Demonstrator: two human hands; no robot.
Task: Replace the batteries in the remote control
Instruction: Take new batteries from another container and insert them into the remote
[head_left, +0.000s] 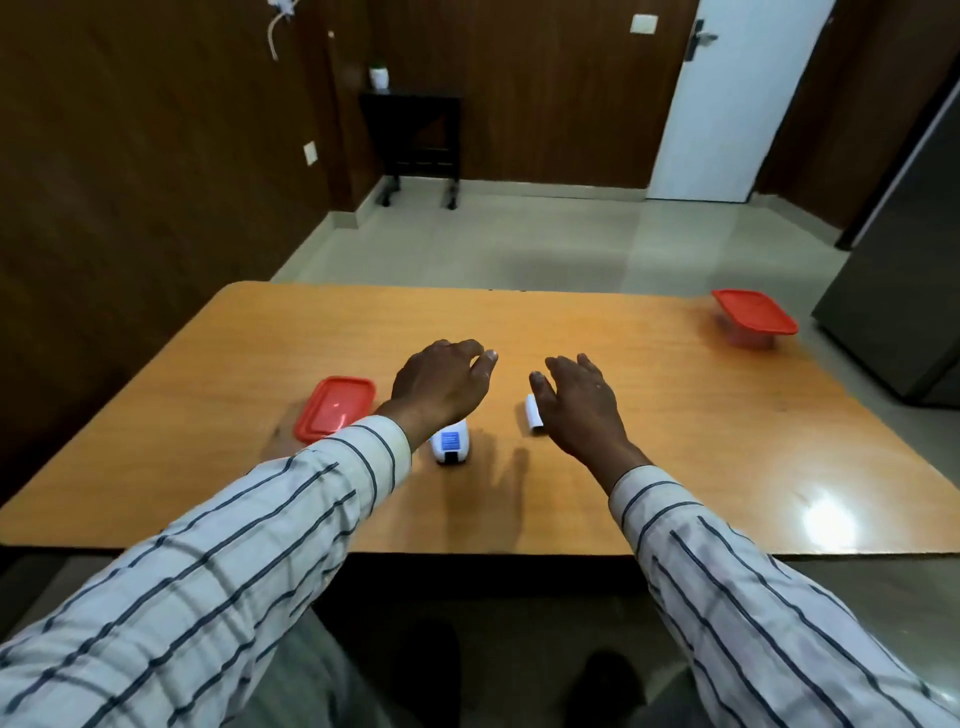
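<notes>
A white remote control (451, 441) lies on the wooden table (675, 415), its back up, with a blue label and a dark opening at its near end. My left hand (441, 382) hovers over its far part and hides most of it; the fingers are curled and spread, gripping nothing that I can see. A small white piece, likely the battery cover (532, 411), lies to the right of the remote. My right hand (579, 402) is just beside and partly over it, fingers apart. No batteries are visible.
A red-lidded container (335, 408) sits left of my left hand. A second red-lidded container (753, 317) stands at the table's far right corner. A grey cabinet (909, 291) stands beyond the right edge. The near table edge runs below my forearms.
</notes>
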